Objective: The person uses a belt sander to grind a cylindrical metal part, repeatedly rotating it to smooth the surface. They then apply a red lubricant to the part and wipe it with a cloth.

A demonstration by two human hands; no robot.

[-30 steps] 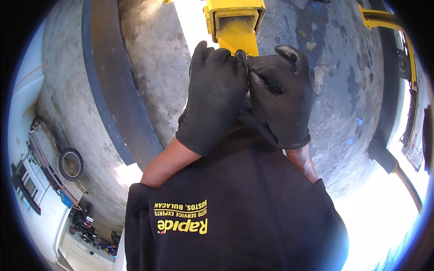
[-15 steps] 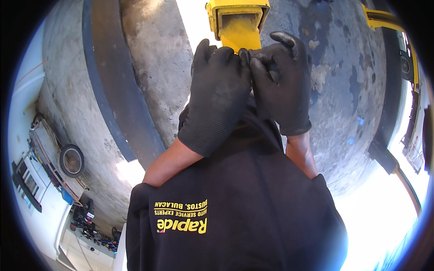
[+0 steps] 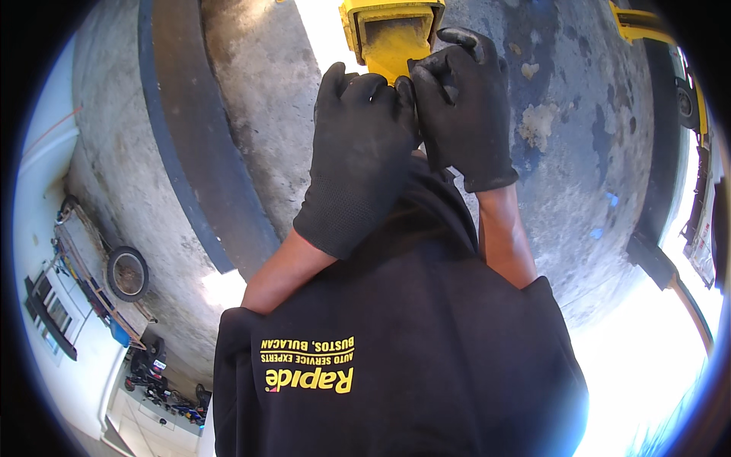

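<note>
We have the yellow beam just beyond our fingers, its near end passing out of sight behind them. Our gloved left hand curls its fingers there, just beside our right hand, whose fingers also bend; whether either pinches anything, we cannot tell.

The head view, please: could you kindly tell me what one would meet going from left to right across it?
Wheel with a dark tyre → long dark strip on the floor → left gloved hand → right gloved hand → yellow part at upper right.
</note>
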